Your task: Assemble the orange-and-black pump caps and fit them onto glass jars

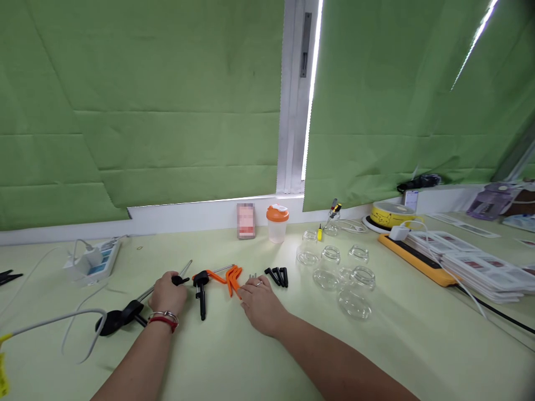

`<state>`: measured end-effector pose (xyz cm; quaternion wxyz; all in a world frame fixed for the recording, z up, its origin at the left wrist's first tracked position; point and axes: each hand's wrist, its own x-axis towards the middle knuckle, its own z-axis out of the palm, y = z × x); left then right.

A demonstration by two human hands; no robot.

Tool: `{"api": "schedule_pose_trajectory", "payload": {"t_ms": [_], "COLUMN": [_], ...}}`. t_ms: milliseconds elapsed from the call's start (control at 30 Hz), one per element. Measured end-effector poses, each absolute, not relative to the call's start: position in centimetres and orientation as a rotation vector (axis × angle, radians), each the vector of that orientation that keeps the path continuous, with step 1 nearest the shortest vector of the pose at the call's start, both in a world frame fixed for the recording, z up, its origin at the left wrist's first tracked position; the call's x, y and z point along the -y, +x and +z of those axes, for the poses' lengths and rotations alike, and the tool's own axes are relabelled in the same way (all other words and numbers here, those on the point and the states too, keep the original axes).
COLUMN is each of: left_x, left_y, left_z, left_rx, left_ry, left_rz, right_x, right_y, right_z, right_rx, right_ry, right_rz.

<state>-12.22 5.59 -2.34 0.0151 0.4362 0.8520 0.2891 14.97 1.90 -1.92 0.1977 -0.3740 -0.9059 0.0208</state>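
Observation:
My left hand [168, 295] is closed around a metal rod with black fittings [132, 312]. Black round parts stick out on its near left side, and a black piece with a thin rod shows past the fingertips. Beside it stands a black T-shaped handle [202, 295] with a metal rod running right. My right hand [263, 306] lies palm down with fingers stretched out, its thumb side against bent orange pieces [233, 280]. Small metal prongs [253, 275] peek out beyond its fingers. Several short black L-shaped pieces [279, 277] lie just right of its fingertips.
Several clear glass jars [354, 298] stand right of centre. Behind are an orange-lidded cup [277, 224] and a small upright card-like item [246, 221]. A power strip [98, 262] with white cables sits left; an orange strip [413, 259] and stacked sheets [480, 267] lie right.

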Motion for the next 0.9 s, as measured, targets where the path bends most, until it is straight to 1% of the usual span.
{"api": "schedule_pose_trajectory", "payload": {"t_ms": [633, 900], "left_x": [-5.71, -5.78], "left_y": [-12.19, -12.32], "left_z": [-2.52, -2.62], "left_rx": [-2.641, -2.642], "left_ry": [1.367, 1.36], "left_rz": [0.883, 0.883], "right_x": [-1.53, -1.35], "right_y": [15.19, 15.35], "right_z": [-2.14, -1.29], "right_rx": [2.526, 2.516], "right_ry": [-1.054, -1.04], "right_rz": [0.145, 0.085]}}
